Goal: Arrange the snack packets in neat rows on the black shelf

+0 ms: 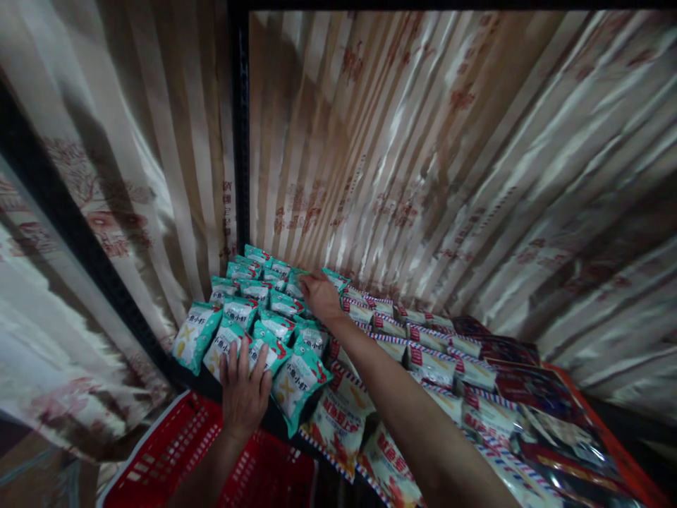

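The left hand (246, 391) rests spread on front packets (221, 343), best pressing lightly; the right hand (320, 293) curls at a back packet (294, 286), its grip unclear.

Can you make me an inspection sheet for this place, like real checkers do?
Surface: dark shelf, mostly covered
Things: teal bags in rows; striped bags beside them; dark packs beyond those
Clutter: red basket at the shelf's front
Hands: left hand spread over front teal bags; right hand at a back teal bag, grip unclear
Cables: nothing seen
Surroundings: printed sheeting, dark post
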A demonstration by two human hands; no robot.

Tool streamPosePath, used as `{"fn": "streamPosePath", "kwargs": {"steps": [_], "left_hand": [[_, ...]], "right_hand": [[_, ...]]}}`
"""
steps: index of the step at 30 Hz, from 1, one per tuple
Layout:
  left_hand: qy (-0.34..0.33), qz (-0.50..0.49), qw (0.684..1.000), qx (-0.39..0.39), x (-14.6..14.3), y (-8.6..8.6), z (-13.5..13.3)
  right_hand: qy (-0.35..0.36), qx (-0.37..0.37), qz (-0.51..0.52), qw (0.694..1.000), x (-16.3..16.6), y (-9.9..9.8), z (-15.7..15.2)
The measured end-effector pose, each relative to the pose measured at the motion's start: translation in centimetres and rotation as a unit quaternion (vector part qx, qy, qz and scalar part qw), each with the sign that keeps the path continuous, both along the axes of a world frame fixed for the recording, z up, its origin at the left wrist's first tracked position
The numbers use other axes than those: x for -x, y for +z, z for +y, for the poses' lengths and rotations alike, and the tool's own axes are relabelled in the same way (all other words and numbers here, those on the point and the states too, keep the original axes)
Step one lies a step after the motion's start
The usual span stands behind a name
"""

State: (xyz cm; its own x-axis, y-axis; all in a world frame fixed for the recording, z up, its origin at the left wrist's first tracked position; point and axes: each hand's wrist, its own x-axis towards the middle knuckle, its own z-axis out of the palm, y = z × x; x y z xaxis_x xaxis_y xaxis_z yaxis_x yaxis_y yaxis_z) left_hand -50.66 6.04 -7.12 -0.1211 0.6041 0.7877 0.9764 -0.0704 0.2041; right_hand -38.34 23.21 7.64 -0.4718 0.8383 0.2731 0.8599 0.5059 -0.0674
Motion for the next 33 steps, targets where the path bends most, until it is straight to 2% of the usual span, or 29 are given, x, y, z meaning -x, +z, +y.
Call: {"fn": "streamPosePath", "kwargs": {"steps": [2,4,9,16,20,23,26,30,33], "left_hand": [[0.000,-0.001,1.000,0.001,0.0,0.0,0.0],[0.001,0.002,1.000,0.002,0.0,0.0,0.0],[0.004,0.008,1.000,0.002,0.1,-0.3,0.0],[0.021,0.010,1.000,0.017,0.0,-0.1,0.2],[0.029,0.016,0.999,0.029,0.0,-0.2,0.1],[0.030,0.017,0.999,0.041,0.1,-0.2,0.0],[0.020,0.007,0.999,0.036,0.1,-0.1,-0.1],[0.010,-0.006,1.000,0.008,0.1,-0.2,-0.2],[0.015,-0.003,1.000,-0.008,0.0,-0.3,-0.3]], "right_hand": [[0.041,0.013,-0.018,0.999,-0.4,0.1,-1.2],[0.050,0.032,-0.044,0.997,-0.3,0.0,-1.8],[0.043,0.041,-0.065,0.996,0.9,-0.3,-1.6],[-0.002,0.001,-0.064,0.998,2.1,-1.2,-1.3],[0.010,0.004,-0.044,0.999,2.5,-1.7,-1.3],[0.011,0.010,0.012,1.000,1.0,-1.2,-1.8],[-0.021,0.024,0.064,0.997,-2.2,-0.3,-3.0],[-0.007,0.038,0.059,0.997,-6.7,0.5,-5.5],[0.031,0.045,0.033,0.998,-8.0,0.6,-7.6]]}}
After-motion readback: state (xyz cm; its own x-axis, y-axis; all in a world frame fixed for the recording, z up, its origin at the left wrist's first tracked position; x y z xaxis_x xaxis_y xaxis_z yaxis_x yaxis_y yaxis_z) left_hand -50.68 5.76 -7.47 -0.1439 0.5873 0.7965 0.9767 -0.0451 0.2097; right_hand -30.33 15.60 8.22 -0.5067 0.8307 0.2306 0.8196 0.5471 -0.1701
